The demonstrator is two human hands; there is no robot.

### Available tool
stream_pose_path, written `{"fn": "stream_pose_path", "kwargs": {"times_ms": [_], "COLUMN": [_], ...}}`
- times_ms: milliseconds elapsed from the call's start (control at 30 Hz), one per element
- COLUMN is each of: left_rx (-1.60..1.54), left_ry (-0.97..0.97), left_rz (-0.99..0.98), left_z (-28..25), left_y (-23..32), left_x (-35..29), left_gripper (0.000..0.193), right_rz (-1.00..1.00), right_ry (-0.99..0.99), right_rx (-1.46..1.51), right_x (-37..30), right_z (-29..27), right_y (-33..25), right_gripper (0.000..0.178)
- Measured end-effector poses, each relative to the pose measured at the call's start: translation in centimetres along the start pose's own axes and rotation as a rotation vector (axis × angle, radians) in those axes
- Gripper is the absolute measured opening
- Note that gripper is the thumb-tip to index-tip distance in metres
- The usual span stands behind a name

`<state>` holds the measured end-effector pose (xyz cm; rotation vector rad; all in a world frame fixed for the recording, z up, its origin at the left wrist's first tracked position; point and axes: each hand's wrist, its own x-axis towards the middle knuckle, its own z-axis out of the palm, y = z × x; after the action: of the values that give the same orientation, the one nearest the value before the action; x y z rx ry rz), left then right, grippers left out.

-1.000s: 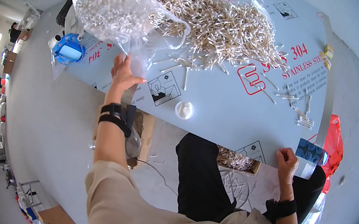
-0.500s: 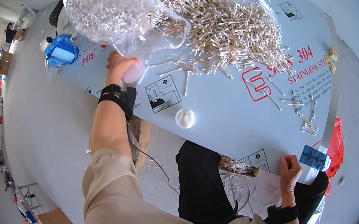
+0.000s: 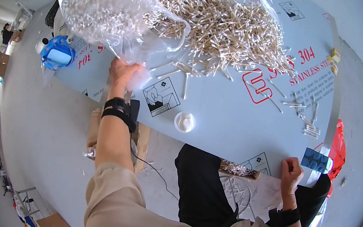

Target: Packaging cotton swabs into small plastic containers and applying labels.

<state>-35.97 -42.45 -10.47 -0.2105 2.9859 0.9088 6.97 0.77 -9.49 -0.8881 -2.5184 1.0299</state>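
My left hand (image 3: pixel 124 73) is closed at the left front edge of the table, beside the lower end of a large clear plastic bag (image 3: pixel 97 11) full of cotton swabs. A translucent, pinkish-white piece of plastic (image 3: pixel 138 78) shows against its fingers; its exact kind is unclear. A heap of loose cotton swabs (image 3: pixel 235 30) spills from the bag's mouth. My right hand (image 3: pixel 292 173) rests at the front right edge with curled fingers; whether anything is inside them is hidden. Between the hands stands a small clear round tub (image 3: pixel 185 122) with white contents.
Stray swabs (image 3: pixel 311 126) lie at the table's right, near a dark blue patterned card (image 3: pixel 315 160) and a red plastic bag (image 3: pixel 339 146). A blue-and-white container (image 3: pixel 57 53) stands at the left. Below the edge are a box of swabs (image 3: pixel 237 168) and a cable (image 3: pixel 157 167).
My left hand has shifted slightly right and down, still with the translucent plastic, and its wrist has turned. My right hand stays in place at the edge.
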Motion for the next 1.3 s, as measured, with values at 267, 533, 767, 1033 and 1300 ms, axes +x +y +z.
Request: {"fn": "stream_pose_path", "kwargs": {"times_ms": [267, 533, 767, 1033, 1300], "left_rx": [-0.021, 0.172, 0.021, 0.174, 0.021], "left_ry": [0.020, 0.102, 0.094, 0.352, 0.181], "left_rz": [-0.087, -0.057, 0.045, 0.260, 0.228], "left_z": [1.4, 2.5, 1.5, 3.2, 3.3], "left_y": [-0.7, 2.9, 1.6, 4.2, 4.1], "left_x": [1.9, -1.2, -3.8, -5.9, -6.6], "left_gripper": [0.061, 0.062, 0.057, 0.053, 0.057], "right_rz": [-0.012, -0.012, -0.056, -0.108, -0.449], "right_ry": [0.036, 0.042, 0.041, -0.224, -0.804], "right_rx": [0.006, 0.004, 0.031, -0.006, 0.222], "right_x": [-0.2, -0.3, 0.1, 3.3, 10.9], "right_z": [-0.1, -0.5, 0.4, -1.0, 4.8], "right_y": [0.4, 0.5, 0.1, -3.7, -16.7], "right_gripper": [0.008, 0.008, 0.007, 0.011, 0.013]}}
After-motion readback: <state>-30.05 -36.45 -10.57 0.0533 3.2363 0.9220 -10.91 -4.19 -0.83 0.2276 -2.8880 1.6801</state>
